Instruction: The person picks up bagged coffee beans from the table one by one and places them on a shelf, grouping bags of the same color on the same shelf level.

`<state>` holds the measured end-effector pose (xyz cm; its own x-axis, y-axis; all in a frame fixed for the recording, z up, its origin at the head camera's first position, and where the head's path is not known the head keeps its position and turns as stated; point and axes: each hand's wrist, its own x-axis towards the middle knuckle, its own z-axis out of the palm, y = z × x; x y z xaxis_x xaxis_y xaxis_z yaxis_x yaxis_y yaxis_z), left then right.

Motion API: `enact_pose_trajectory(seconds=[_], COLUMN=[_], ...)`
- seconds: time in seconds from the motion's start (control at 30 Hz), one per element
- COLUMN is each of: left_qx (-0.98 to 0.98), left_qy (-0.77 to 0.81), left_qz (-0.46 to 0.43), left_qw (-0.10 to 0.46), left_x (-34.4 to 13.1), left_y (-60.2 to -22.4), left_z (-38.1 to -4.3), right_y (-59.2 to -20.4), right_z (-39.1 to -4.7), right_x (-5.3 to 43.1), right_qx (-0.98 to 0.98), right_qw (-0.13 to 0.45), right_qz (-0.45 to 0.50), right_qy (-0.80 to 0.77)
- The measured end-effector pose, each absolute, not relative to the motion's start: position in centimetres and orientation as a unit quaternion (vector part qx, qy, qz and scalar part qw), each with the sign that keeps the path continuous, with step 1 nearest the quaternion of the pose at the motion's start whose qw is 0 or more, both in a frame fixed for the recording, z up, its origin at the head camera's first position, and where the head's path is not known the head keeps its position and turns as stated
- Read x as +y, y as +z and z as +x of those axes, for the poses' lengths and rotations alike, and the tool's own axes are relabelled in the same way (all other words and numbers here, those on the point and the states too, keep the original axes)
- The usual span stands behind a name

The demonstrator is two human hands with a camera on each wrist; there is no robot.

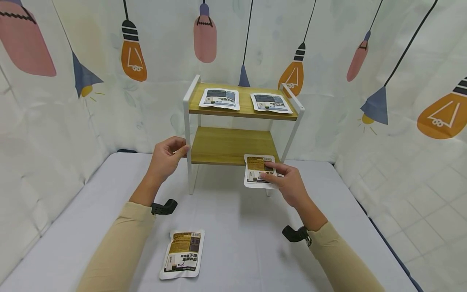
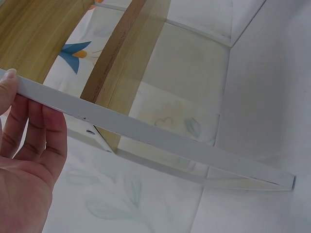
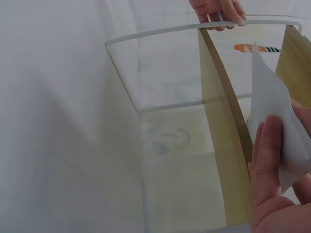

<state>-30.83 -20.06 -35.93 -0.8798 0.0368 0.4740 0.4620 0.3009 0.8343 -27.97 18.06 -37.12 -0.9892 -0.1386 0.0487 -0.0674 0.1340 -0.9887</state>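
A two-tier shelf has wooden boards and a white metal frame (image 1: 187,121). My left hand (image 1: 166,159) grips its left front post, thumb in front and fingers behind, as the left wrist view shows. In my right hand (image 1: 288,182) is a white pouch (image 1: 255,168) with a brown and yellow label, pinched at its right side. The pouch overlaps the front right edge of the lower board (image 1: 230,144) in the head view. The right wrist view shows the pouch's plain white back (image 3: 277,92) with fingers against it.
Two white pouches with dark labels, a left one (image 1: 219,99) and a right one (image 1: 270,103), lie on the top board (image 1: 245,92). Another brown-labelled pouch (image 1: 183,254) lies on the white tabletop (image 1: 226,243) near the front. A patterned cloth wall (image 1: 153,105) stands close behind the shelf.
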Motion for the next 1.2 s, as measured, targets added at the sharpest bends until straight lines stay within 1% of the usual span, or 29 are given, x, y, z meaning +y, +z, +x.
enact_pose_trajectory(seconds=[0.2,0.4,1.0,1.2], left_qx=[-0.783,-0.782,-0.786,-0.788], left_qy=[-0.572,-0.573,-0.567,-0.566], left_qz=[-0.160,-0.162,-0.157,-0.155], left_qw=[0.187,0.186,0.187,0.186], left_x=[-20.0,-19.9,-20.0,-20.0], left_y=[-35.9,-35.9,-35.9,-35.9], left_z=[-30.9,-31.0,-30.8,-30.8], right_y=[-36.9,-36.7,-36.8,-36.7], right_z=[-27.7,-27.5,-27.4,-27.4], right_x=[18.5,18.7,19.5,19.6], right_qx=[0.724,0.711,0.692,0.675], right_qw=[0.053,0.078,0.113,0.123], right_qz=[-0.111,-0.125,-0.183,-0.189], right_qy=[-0.679,-0.687,-0.689,-0.702])
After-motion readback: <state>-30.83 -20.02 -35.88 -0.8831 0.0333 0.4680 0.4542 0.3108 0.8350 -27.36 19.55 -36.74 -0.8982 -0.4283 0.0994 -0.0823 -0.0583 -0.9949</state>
